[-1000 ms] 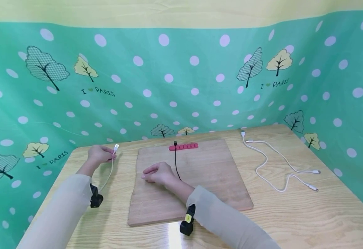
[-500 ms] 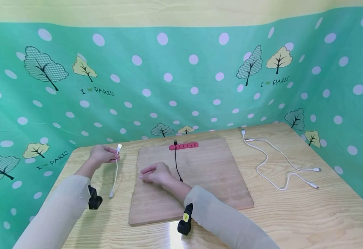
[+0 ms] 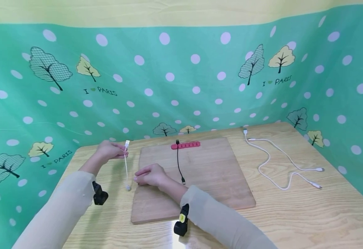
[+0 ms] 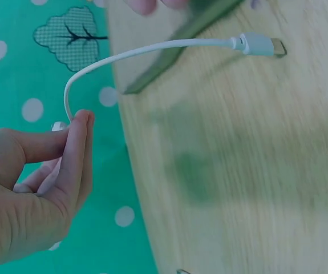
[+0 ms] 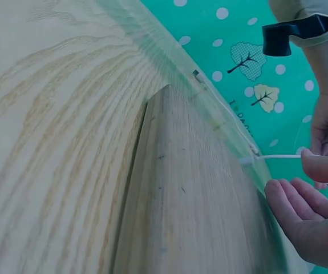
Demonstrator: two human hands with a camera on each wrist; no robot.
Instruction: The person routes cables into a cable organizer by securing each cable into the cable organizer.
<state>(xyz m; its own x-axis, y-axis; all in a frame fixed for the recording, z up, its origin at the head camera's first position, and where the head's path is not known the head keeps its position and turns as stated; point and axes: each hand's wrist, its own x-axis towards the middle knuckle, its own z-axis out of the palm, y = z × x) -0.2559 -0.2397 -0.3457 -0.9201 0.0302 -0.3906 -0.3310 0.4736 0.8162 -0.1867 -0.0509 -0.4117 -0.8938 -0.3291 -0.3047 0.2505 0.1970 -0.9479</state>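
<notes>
My left hand (image 3: 111,151) pinches a short white USB cable (image 4: 152,47) between thumb and fingertips, just below its USB-A plug (image 3: 127,143). The cable's other end, a small metal-tipped plug (image 4: 260,45), hangs free over the table left of the wooden board. My right hand (image 3: 151,175) is over the board's left edge with nothing in it, its thumb and fingers (image 5: 289,205) parted, close to the hanging cable. A black USB cable (image 3: 178,160) runs from the red cable clip strip (image 3: 191,144), its top plug at the strip's left end.
The wooden board (image 3: 212,183) lies mid-table under the strip and the black cable. Two white cables lie at the right, one with its plug (image 3: 245,132) at the back edge, the other ending in a plug (image 3: 319,169). A green dotted curtain (image 3: 197,76) hangs behind.
My left hand has moved right with the white cable, whose lower end now hangs near my right fingers. My right hand has shifted slightly left, showing the black cable's lower plug.
</notes>
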